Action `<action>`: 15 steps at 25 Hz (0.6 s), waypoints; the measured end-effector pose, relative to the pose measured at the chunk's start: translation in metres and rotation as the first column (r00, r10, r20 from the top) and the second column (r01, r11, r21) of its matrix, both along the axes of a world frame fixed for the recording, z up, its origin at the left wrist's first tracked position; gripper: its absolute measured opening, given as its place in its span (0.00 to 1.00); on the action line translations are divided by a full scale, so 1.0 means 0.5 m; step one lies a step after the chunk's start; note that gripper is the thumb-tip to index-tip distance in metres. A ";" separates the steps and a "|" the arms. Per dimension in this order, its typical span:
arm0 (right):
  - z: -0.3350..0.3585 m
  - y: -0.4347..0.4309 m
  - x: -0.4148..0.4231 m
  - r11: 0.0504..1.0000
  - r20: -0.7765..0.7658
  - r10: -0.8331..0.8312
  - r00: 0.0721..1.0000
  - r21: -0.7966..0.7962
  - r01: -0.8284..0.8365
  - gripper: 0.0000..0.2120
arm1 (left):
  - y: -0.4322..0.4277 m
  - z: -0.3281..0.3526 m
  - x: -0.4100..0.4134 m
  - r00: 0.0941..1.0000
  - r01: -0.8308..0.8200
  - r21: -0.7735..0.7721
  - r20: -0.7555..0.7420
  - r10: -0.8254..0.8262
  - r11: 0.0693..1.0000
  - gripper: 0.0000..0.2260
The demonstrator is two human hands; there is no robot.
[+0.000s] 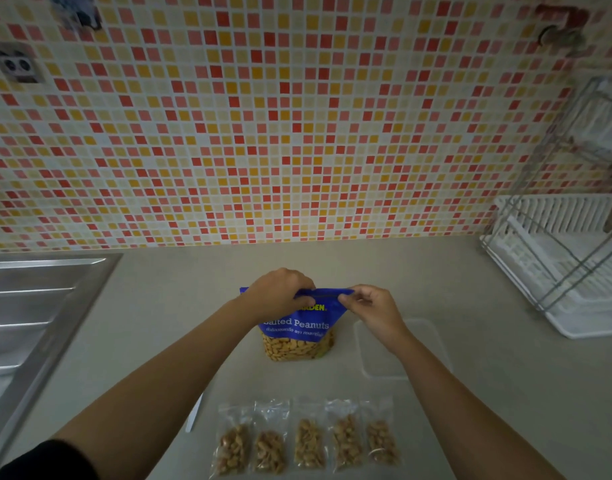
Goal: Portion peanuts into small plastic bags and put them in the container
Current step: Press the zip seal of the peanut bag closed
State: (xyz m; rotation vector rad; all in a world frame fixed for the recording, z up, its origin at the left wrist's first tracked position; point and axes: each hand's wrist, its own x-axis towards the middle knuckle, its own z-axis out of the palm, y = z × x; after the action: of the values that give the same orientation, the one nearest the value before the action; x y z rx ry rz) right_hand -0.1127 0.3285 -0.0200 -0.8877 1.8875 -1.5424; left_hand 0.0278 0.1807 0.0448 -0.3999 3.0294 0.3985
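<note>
A blue bag of salted peanuts [299, 336] stands upright on the counter, its lower window showing nuts. My left hand [280, 292] pinches the left part of the bag's top edge, and my right hand [372, 308] pinches the right part of the same edge. Several small clear plastic bags [308, 441], each holding a portion of peanuts, lie in a row at the counter's near edge. A clear, shallow plastic container [432, 344] sits to the right of the big bag, partly hidden by my right forearm.
A steel sink drainboard [30, 306] fills the left side. A white dish rack with a wire frame [567, 265] stands at the right. A white, thin object [195, 415] pokes out from under my left forearm. Mosaic tiles cover the wall behind.
</note>
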 end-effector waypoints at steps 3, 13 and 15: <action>0.005 0.004 -0.011 0.998 -0.013 0.055 0.998 0.032 -0.055 0.06 | 0.000 -0.007 -0.015 1.000 -0.011 -0.031 -0.026 0.010 0.999 0.11; 0.020 0.009 -0.026 0.981 -0.306 0.139 0.942 0.169 -0.090 0.02 | 0.048 -0.022 -0.055 0.991 -0.026 -0.062 -0.131 0.017 0.998 0.11; 0.020 0.007 -0.026 0.974 -0.405 0.116 0.907 0.227 -0.023 0.02 | 0.048 -0.026 -0.052 0.988 -0.029 -0.114 -0.157 0.011 0.993 0.12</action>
State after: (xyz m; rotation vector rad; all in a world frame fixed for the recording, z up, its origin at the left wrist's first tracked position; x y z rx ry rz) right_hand -0.1258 0.3320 -0.0098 -1.2421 2.2395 -1.1347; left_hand 0.0019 0.2046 0.0317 -0.4259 3.2147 0.2666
